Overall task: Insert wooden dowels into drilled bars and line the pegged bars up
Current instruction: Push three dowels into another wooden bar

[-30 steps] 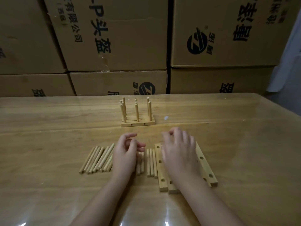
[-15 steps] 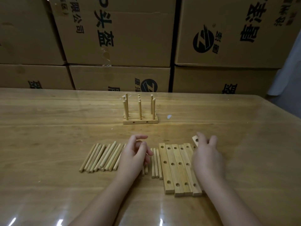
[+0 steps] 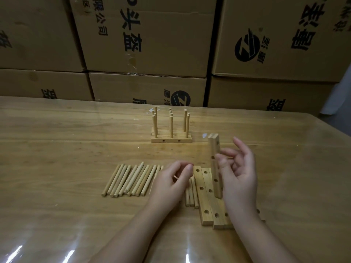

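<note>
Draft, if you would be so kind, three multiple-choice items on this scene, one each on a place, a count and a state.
1. Where do the pegged bars stand relative to the loose dowels?
A. Nearer the person
B. Farther across the table
C. On top of them

2. How many dowels stand in the front pegged bar?
A. One
B. Six
C. Three

3. The drilled bar in the right hand is:
A. Held roughly on end
B. Lying flat on the table
C. Filled with dowels

Answers:
1. B, they sit beyond the dowels' far ends.
2. C, three uprights rise from its top.
3. A, it stands nearly upright in the hand, with its holes empty.
</note>
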Motion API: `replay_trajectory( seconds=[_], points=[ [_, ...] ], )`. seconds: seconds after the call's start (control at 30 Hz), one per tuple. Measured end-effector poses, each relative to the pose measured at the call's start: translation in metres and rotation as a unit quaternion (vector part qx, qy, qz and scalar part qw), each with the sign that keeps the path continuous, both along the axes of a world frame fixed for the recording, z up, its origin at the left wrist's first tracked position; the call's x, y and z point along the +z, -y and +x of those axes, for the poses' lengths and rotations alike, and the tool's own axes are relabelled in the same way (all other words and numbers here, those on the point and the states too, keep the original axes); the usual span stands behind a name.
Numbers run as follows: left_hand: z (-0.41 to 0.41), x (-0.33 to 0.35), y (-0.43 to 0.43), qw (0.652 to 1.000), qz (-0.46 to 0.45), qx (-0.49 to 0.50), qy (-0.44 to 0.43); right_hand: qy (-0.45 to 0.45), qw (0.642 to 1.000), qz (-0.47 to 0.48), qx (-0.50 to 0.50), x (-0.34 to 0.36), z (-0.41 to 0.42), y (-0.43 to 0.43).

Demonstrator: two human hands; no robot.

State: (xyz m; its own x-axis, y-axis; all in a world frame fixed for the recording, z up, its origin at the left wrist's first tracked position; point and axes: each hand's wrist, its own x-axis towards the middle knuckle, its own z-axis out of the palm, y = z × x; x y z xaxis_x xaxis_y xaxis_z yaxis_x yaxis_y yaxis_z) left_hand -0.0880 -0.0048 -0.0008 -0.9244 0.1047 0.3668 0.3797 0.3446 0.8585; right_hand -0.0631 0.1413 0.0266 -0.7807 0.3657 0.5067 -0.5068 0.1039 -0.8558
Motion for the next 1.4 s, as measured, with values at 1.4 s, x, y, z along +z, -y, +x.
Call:
replay_trajectory(
  seconds=[1.4],
  points=[
    [-0.015, 0.001, 0.007, 0.956, 0.265, 0.099, 0.082, 0.172, 0.786, 0.577, 0.139, -0.024, -0.019, 0.016]
  ],
)
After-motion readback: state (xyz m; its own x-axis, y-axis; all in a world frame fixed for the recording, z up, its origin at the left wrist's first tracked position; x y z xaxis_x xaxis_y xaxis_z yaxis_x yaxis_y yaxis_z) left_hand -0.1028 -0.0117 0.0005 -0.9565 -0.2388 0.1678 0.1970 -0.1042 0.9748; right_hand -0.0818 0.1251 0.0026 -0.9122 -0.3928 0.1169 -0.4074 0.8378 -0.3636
